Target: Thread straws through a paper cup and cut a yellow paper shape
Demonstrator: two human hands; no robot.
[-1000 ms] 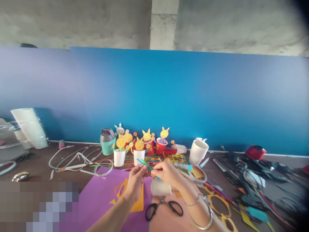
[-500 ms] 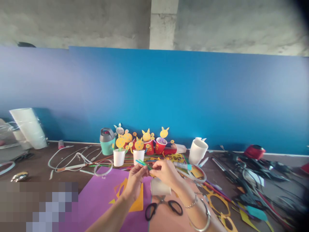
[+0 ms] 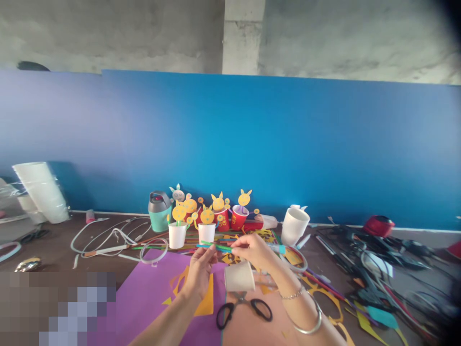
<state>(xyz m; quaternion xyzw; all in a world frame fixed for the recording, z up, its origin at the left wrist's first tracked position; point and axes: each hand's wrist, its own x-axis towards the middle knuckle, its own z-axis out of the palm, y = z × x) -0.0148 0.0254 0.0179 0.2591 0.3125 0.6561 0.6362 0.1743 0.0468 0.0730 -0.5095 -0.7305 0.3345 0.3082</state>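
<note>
Green and blue pipe cleaners (image 3: 222,248) stretch between my two hands. My left hand (image 3: 201,269) pinches them near their left end, with short tips poking out beyond the fingers. The fingers of my right hand (image 3: 254,251) are closed on the right end. Below the hands a white paper cup (image 3: 239,277) lies on its side. Black-handled scissors (image 3: 241,299) rest just in front of it, their blades partly hidden by the cup. Yellow paper cut-outs (image 3: 204,295) lie on a purple sheet (image 3: 144,293) beside my left hand.
Behind stand white cups (image 3: 177,236) and red cups (image 3: 238,221) bearing yellow paper animal heads. A green-grey bottle (image 3: 160,214) is left of them, a larger white cup (image 3: 295,226) to the right. White cables (image 3: 115,238) lie left; a glue gun (image 3: 374,288) and dark cords lie right.
My right hand has moved slightly right and up, away from my left. The pipe cleaners, tilted before, now lie nearly level, with more of their length showing between my hands.
</note>
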